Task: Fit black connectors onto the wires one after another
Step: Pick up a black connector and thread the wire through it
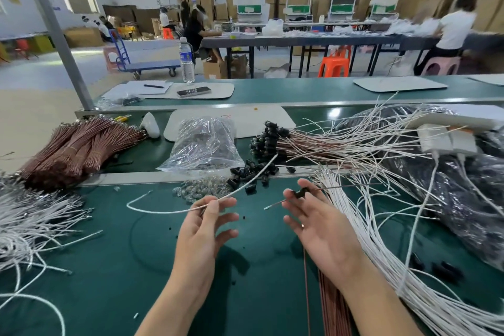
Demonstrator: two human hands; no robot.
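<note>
My left hand [207,224] pinches a white wire [245,181] between thumb and forefinger; the wire arcs left and up to the right over the green bench. My right hand [316,218] pinches a black connector [300,194] threaded on a thin brown wire [275,204] whose metal tip points left. Loose black connectors [249,172] lie just beyond my hands. A pile of wires fitted with black connectors [268,139] lies further back on the right.
A clear bag of parts [203,142] stands behind the hands. Bundled brown wires [76,144] lie at the left, white wires [32,224] at the left edge and white wires [395,254] on the right. A water bottle [187,60] stands far back.
</note>
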